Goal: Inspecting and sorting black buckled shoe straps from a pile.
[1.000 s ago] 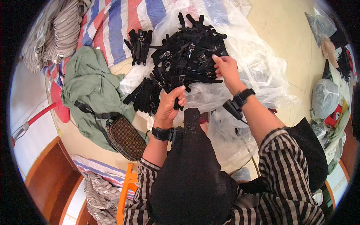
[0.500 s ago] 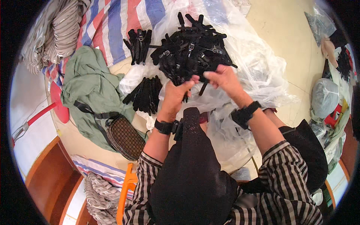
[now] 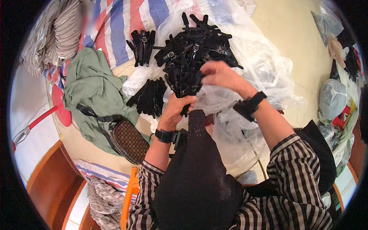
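Observation:
A bunch of short black buckle straps (image 3: 183,81) stands upward from my left hand (image 3: 176,109), whose fingers are closed around its lower end. To the right of the bunch is my right hand (image 3: 226,78), its fingers bent and slightly blurred; whether a strap is between them cannot be made out. Just beyond both hands lies a tangled pile of similar black straps (image 3: 203,38) with silver buckles. Two smaller groups sit left of it: a far bundle (image 3: 142,48) with a buckle showing, and a near fanned bundle (image 3: 149,97).
Crumpled clear plastic sheeting (image 3: 264,65) lies under and right of the pile. On the left are a green cloth (image 3: 88,84) and a brown patterned pouch (image 3: 129,141). A striped woven sheet (image 3: 126,27) spreads behind. Grey folded bundles (image 3: 69,34) stand far left, plastic bags (image 3: 332,99) right.
My left hand has drawn slightly nearer to me with the bunch, which now shows more fully. My right hand has shifted a little left and up, and its fingers have bent.

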The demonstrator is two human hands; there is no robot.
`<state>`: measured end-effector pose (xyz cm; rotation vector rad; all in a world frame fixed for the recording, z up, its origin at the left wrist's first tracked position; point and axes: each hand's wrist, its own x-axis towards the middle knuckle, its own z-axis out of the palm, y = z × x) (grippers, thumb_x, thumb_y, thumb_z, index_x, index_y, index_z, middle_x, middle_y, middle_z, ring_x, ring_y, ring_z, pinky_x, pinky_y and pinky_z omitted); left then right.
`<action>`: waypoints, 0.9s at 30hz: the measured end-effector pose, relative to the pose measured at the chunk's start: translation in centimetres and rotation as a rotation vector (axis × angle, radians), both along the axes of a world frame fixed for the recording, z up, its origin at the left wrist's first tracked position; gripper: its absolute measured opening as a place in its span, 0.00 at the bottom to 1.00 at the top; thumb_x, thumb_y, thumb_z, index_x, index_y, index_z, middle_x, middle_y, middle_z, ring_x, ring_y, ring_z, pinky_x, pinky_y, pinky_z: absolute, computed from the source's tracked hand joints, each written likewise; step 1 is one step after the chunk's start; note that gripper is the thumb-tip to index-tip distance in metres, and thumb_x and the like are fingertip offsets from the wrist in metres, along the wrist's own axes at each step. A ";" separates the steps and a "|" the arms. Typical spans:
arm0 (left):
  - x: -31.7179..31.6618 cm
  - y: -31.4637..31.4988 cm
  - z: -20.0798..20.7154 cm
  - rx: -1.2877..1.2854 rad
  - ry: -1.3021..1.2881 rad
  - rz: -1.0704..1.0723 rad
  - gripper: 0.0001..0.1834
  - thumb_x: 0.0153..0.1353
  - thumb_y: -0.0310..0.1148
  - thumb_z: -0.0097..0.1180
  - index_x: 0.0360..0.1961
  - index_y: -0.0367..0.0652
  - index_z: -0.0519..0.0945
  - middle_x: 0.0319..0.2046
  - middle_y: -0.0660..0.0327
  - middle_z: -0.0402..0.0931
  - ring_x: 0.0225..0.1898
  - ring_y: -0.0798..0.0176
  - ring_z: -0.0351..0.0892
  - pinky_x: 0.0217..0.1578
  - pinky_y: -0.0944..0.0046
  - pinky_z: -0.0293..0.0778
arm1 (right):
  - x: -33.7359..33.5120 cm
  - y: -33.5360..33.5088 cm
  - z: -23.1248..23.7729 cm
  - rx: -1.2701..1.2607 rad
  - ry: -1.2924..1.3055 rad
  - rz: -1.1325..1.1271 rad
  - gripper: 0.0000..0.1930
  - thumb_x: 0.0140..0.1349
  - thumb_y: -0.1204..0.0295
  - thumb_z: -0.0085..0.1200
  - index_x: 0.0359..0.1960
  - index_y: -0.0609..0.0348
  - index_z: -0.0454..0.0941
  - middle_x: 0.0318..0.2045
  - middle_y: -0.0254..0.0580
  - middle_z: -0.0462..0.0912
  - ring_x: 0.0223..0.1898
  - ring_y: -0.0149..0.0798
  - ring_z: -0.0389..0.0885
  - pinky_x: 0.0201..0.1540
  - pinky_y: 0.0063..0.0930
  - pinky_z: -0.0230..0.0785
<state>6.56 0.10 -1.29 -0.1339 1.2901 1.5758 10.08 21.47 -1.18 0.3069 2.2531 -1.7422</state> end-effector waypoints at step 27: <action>-1.9 2.3 1.7 0.153 0.025 0.309 0.05 0.50 0.26 0.57 0.27 0.34 0.77 0.20 0.60 0.75 0.21 0.69 0.73 0.22 0.71 0.70 | 5.5 3.9 2.4 -0.144 -0.041 -0.625 0.04 0.54 0.77 0.52 0.30 0.64 0.78 0.20 0.31 0.75 0.21 0.22 0.69 0.25 0.16 0.64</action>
